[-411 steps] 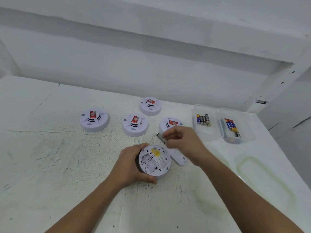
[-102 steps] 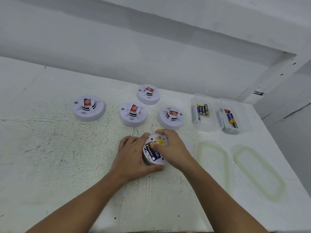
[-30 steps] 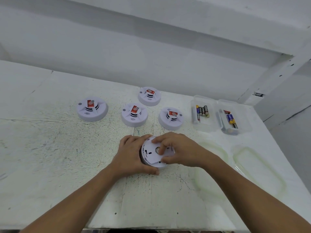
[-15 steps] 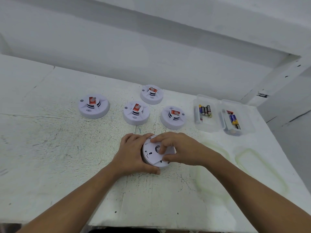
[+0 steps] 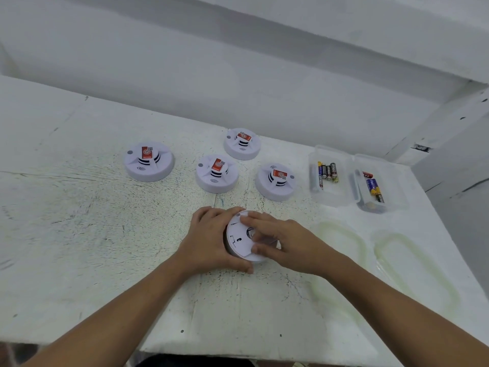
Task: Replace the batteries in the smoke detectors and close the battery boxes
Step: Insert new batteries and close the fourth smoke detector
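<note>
Right now everything turns on the upturned detector [image 5: 238, 241] on the white table [image 5: 79, 234], so take your bearings from it. To its right lie two loose lids, the nearer lid [image 5: 363, 250] just beside your right wrist and the farther lid [image 5: 415, 268] beyond that. Up and to the right of the detector stand the two clear battery boxes, the left box [image 5: 315, 165] and the right box [image 5: 397, 181], both uncovered with batteries [image 5: 327, 172] inside. Behind the detector four more smoke detectors [image 5: 217, 174] sit face up, well apart from your hands.

Your left hand [image 5: 209, 242] cups the detector's left flank, fingers round the far rim and thumb along the near edge, gripping the body. Your right hand [image 5: 288, 242] comes in from the right and lies over the top, fingers curved onto the back plate [image 5: 236, 234] and thumb at its near edge, holding that plate.

So the plate sits directly under your right fingertips [image 5: 244, 219], and the body is braced on the opposite side. It is round, with no long axis to line up; the move looks like a twist about the upright centre, right hand turning against the left's hold. The plate's near edge seems slightly off the body's rim, so I judge it not yet locked.
</note>
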Tool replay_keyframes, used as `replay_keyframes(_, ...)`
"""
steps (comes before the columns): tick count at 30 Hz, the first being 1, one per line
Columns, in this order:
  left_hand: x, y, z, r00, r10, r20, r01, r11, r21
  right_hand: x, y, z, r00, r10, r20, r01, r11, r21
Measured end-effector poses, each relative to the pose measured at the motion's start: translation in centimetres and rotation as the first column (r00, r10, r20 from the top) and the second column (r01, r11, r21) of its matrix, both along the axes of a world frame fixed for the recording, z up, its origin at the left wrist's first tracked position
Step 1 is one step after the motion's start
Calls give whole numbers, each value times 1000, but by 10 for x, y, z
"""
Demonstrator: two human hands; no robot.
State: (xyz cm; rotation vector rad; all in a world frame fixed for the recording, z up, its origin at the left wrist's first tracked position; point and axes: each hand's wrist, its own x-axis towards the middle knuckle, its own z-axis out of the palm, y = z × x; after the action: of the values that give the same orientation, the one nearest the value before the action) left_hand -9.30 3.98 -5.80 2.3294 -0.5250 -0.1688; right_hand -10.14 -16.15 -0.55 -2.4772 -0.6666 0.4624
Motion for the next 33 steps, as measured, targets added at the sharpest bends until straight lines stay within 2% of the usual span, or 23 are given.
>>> replay_keyframes(11,1,-1,-6,1000,19,22,-19,1000,-13,-6,1,-16,998,-20,55,17,998,57)
replay_keyframes(15,1,-1,-7,999,28,26,-28,999,-19,-11,3,-19,995,-66,78,57,992,117)
replay_keyframes(28,2,-1,-10,998,17,54,-17,1000,7,-23,15,-27,971,-199,132,180,973,146)
replay_keyframes(33,2,0,-14,998,13,59,-14,1000,5,-28,18,-30,964,-244,102,228,963,144)
